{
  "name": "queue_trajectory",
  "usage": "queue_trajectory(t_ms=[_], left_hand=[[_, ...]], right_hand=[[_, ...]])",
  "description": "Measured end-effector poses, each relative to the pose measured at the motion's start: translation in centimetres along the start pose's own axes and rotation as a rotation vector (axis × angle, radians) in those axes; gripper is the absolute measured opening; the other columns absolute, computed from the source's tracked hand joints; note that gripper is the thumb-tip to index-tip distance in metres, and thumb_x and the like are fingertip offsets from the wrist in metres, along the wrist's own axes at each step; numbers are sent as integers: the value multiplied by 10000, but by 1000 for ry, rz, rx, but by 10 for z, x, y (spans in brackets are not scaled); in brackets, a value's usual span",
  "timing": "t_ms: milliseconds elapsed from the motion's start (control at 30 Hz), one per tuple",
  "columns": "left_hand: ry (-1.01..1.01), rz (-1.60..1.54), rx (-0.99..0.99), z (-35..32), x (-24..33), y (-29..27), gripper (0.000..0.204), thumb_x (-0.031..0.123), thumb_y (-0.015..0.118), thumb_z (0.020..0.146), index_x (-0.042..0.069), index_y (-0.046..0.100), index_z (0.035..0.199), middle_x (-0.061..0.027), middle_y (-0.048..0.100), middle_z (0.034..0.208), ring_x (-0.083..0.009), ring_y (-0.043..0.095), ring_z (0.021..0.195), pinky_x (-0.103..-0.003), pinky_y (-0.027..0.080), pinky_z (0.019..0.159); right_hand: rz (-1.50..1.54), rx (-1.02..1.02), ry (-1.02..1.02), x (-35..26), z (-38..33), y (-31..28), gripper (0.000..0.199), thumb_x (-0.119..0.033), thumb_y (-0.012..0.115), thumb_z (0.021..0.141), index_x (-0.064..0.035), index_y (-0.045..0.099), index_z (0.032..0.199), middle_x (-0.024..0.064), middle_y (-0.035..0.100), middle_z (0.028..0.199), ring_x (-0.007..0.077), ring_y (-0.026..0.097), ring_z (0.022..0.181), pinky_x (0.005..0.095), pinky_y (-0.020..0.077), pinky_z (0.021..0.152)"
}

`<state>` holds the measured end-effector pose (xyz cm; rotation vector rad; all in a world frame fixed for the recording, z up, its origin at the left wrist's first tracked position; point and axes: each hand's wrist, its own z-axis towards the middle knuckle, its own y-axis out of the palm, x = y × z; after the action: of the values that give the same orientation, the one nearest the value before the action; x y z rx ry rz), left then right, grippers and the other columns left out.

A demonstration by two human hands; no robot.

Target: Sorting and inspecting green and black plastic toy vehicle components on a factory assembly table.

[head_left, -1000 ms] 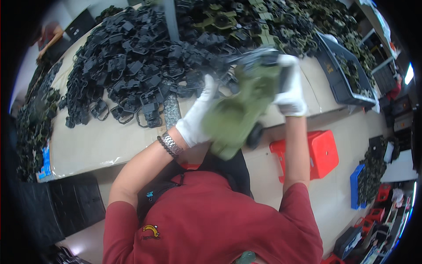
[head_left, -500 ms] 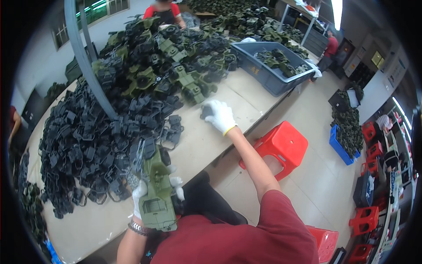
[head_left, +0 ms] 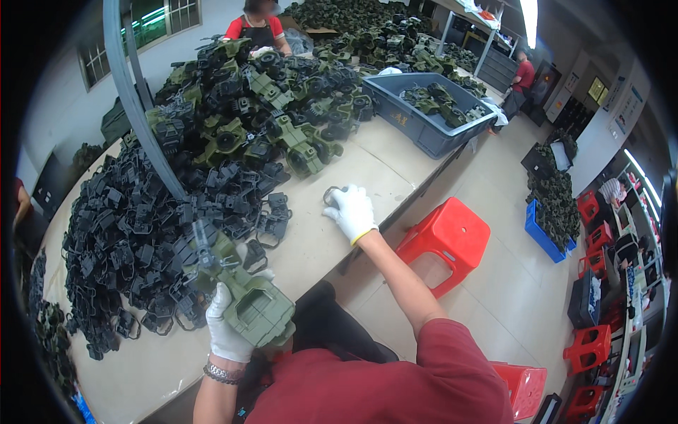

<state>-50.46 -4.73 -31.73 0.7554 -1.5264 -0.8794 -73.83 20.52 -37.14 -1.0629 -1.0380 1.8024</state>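
Note:
My left hand [head_left: 227, 326], in a white glove, grips a green plastic toy vehicle body [head_left: 248, 297] with a dark grey frame part on its upper end, held near the table's front edge. My right hand [head_left: 351, 210], also gloved, reaches out flat onto the pale table [head_left: 381, 169] and rests on a small dark ring-shaped part [head_left: 332, 193]. A big heap of dark grey plastic frames [head_left: 134, 240] lies just beyond my left hand. Beyond that is a pile of assembled green toy vehicles [head_left: 261, 106].
A grey-blue bin [head_left: 424, 127] with green toys stands at the table's far right. A red stool [head_left: 443, 240] sits on the floor right of me. A grey pole [head_left: 134, 99] rises over the piles. Other people work at the far side and in the aisle.
My right hand has let go of the green toy and stretched forward-right across the table to the ring part. My left hand has kept hold of the toy.

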Motion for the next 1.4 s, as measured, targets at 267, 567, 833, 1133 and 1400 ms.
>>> queue_trajectory(t_ms=[267,567,833,1133,1400], left_hand=[[120,135,294,-7,7,3,511,437,576,1003,21,570,1300,-124,657,1220,-311,666,1089,-485,563,945],[440,477,247,13,-7,16,337,152,652,968,0,623,1268,-60,670,1196,-154,646,1063,-325,518,938],[456,615,339,5,-9,17,367,164,766,904,20,639,1217,-38,678,1146,-108,630,1001,-270,503,897],[425,571,359,3,-4,22,324,128,755,909,9,651,1193,-37,693,1117,-104,641,991,-272,514,892],[477,563,338,2,-3,23,350,133,774,895,8,651,1198,-47,695,1135,-112,646,995,-274,514,897]], right_hand=[[140,36,-207,2,-16,-3,584,-341,788,773,-178,601,1302,148,566,1247,371,508,1180,460,470,956],[785,124,-405,-99,-75,-82,644,-44,815,689,-87,634,1305,144,638,1174,293,655,1014,355,536,881],[941,-22,-477,-136,-103,-63,704,-101,841,671,-66,615,1337,143,605,1258,289,623,1098,365,515,927],[818,102,-551,-136,-108,-61,716,-242,849,685,-49,616,1334,156,620,1261,321,599,1101,396,497,936],[809,193,-558,-137,-111,-57,724,-393,826,744,-30,616,1334,152,622,1294,318,590,1080,391,496,926]])
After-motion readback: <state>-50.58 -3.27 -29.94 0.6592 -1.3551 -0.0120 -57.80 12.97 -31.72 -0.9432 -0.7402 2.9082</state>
